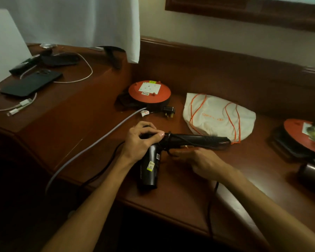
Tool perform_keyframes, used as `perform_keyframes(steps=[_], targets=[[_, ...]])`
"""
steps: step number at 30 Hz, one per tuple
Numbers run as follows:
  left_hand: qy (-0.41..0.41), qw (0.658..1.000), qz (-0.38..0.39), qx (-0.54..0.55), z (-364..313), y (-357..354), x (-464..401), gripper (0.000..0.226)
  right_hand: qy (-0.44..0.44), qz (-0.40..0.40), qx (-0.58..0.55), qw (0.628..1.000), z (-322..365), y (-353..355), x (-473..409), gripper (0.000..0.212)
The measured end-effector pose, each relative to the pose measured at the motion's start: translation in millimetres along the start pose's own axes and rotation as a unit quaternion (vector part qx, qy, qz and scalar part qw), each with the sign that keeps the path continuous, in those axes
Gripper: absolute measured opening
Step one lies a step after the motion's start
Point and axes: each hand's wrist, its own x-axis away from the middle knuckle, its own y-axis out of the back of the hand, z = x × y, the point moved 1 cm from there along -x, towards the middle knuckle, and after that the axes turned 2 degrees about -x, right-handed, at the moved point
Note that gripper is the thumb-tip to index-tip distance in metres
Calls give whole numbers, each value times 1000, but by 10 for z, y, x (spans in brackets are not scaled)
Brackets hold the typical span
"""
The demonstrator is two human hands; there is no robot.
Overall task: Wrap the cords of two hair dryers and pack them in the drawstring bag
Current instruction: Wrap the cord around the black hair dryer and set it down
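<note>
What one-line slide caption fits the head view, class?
Left hand steadies a black hair dryer while the right hand winds its cord, the drawstring bag lying behind.

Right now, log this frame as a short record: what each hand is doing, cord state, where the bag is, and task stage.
left hand: left hand grips the black hair dryer at its bend
right hand: right hand holds the cord under the dryer
cord state: a few turns wound on, the rest trails off the desk edge
bag: white drawstring bag lies flat behind the dryer
stage: wrapping, nothing packed yet
</note>
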Motion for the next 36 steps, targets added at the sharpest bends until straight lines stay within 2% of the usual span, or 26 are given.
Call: perform_keyframes(steps=[1, 3, 5, 6, 8, 11, 15, 17, 19, 22, 25, 27, 30, 36], targets=[[-10, 1000, 14, -4, 1, 2, 11, 14, -20, 8, 14, 1000, -112, 7, -81, 50], [-31, 998, 43, -28, 4, 0, 33, 18, -48, -3, -60, 997, -295, 75, -230, 25], [-51, 994, 70, -59, -5, -10, 54, 19, -17, -17, -132, 991, -349, 268, -367, 8], [-60, 992, 81, -77, -16, -17, 60, 18, -8, -20, -140, 990, -316, 381, -418, 7], [-73, 987, 95, -111, -50, -30, 64, 17, -14, -25, -160, 987, -215, 590, -480, 20], [-83, 968, 111, -212, -99, -71, 28, 30, 1, -15, -158, 987, -124, 787, -494, 20], [-76, 905, 189, -372, -268, -117, -26, 54, 27, 6, -185, 982, 16, 888, -414, 16], [-78, 868, 233, -431, -348, -143, -46, 51, 39, 0, -200, 979, 70, 874, -364, 16], [-77, 849, 251, -458, -406, -158, -56, 42, 36, -2, -204, 978, 91, 887, -326, 18], [-61, 861, 247, -441, -400, -179, -32, 38, 32, 19, -236, 971, 112, 943, -262, 22], [-56, 884, 209, -415, -325, -188, 7, 38, 27, 30, -299, 953, 113, 997, -198, 25], [-51, 887, 201, -411, -315, -190, 15, 40, 28, 33, -301, 953, 125, 1015, -156, 26], [-41, 882, 222, -414, -344, -219, -5, 45, 37, 43, -253, 966, 173, 984, -91, 29], [-73, 856, 244, -450, -422, -387, 44, 46, 27, 56, -217, 974, 205, 861, -7, 29]])
